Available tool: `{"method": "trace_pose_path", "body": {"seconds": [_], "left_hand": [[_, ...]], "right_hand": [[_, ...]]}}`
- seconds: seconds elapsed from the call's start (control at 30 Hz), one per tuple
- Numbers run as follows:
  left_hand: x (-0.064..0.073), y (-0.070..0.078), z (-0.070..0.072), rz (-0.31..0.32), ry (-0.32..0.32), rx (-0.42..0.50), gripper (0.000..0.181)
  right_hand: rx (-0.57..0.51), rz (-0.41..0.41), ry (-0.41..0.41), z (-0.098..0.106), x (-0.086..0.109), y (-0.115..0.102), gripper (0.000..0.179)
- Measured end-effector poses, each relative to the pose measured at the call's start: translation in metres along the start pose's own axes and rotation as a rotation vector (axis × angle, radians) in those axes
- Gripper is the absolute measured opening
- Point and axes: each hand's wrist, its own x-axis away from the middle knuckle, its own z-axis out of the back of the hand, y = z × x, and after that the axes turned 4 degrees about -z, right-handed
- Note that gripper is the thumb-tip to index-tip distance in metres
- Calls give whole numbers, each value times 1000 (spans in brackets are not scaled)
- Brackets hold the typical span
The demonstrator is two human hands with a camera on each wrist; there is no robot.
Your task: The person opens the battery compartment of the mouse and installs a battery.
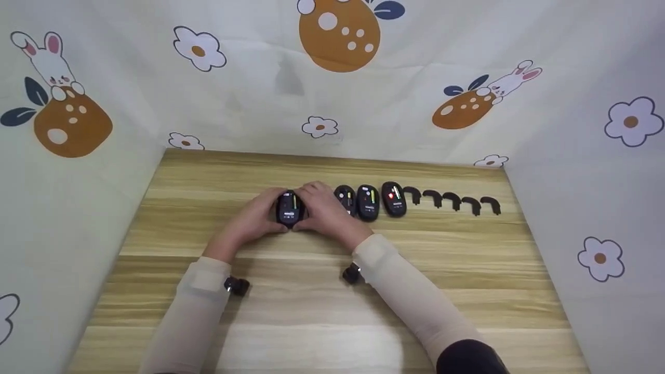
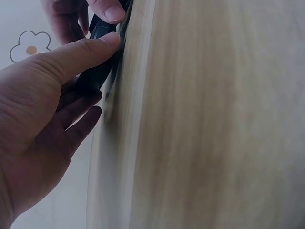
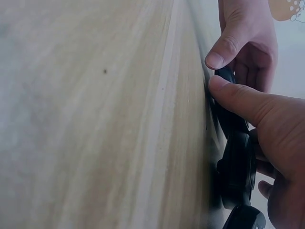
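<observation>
Both hands hold one black computer mouse (image 1: pixel 289 209), which lies underside up with a label and a yellow-green strip, probably a battery, showing. My left hand (image 1: pixel 253 218) grips its left side, thumb at the near end and fingers at the far side. From the right, my right hand (image 1: pixel 326 214) grips the same mouse, and the two thumbs almost meet at its near end. In the right wrist view, the gripped mouse (image 3: pixel 228 114) is low at the table, with another mouse (image 3: pixel 238 167) beside the right hand. The right hand partly covers the neighbouring mouse (image 1: pixel 347 197).
Further right lie a mouse (image 1: pixel 368 203) and another mouse (image 1: pixel 394 200) with a red light, both underside up. Several curved black pieces (image 1: pixel 451 200) continue the row. The wooden table (image 1: pixel 291 311) meets patterned cloth walls (image 1: pixel 249 98) behind and at both sides.
</observation>
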Motion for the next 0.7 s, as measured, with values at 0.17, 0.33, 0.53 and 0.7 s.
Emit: {"method": "trace_pose_path", "body": {"seconds": [0.17,0.33,0.53,0.7], "left_hand": [[0,-2,0,-5,3,19,95],[0,-1,0,-13,0,15,96],[1,6,1,13,-10,10,114],[6,10,4,38,26,-29,112]], "right_hand": [[2,17,19,-2,-1,0,91],[4,5,5,-1,0,0,95],[-48,-24,11,10,12,6,101],[-153,-35,69,27,41,26,96]]}}
